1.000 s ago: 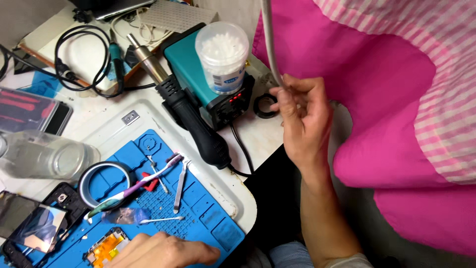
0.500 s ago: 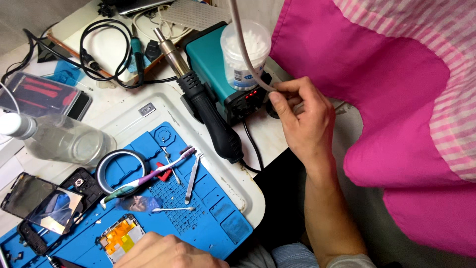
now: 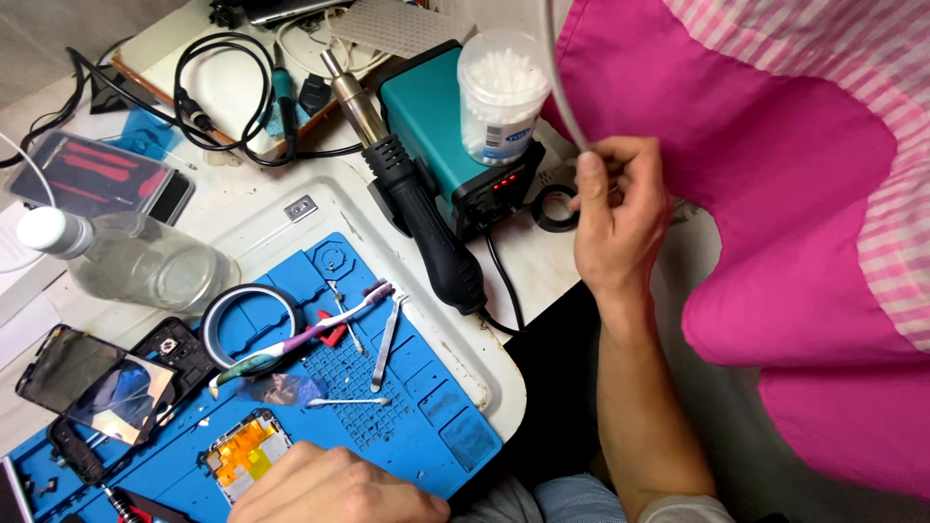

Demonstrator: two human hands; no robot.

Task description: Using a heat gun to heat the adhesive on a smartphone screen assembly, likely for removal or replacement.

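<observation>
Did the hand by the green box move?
Yes. The right hand came closer to the black tape roll beside the teal station.

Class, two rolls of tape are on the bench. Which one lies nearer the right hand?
The small black roll beside the teal station, almost at the right hand. The larger ring lies on the blue mat.

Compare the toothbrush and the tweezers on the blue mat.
The toothbrush is long, with a purple and white handle turning teal at one end; the tweezers are shorter and bare grey metal. The toothbrush lies slantwise, head up toward the right; the tweezers lie nearly straight up and down the mat. The toothbrush crosses a red tool; the tweezers lie on bare mat. Both lie flat, untouched by either hand.
</observation>
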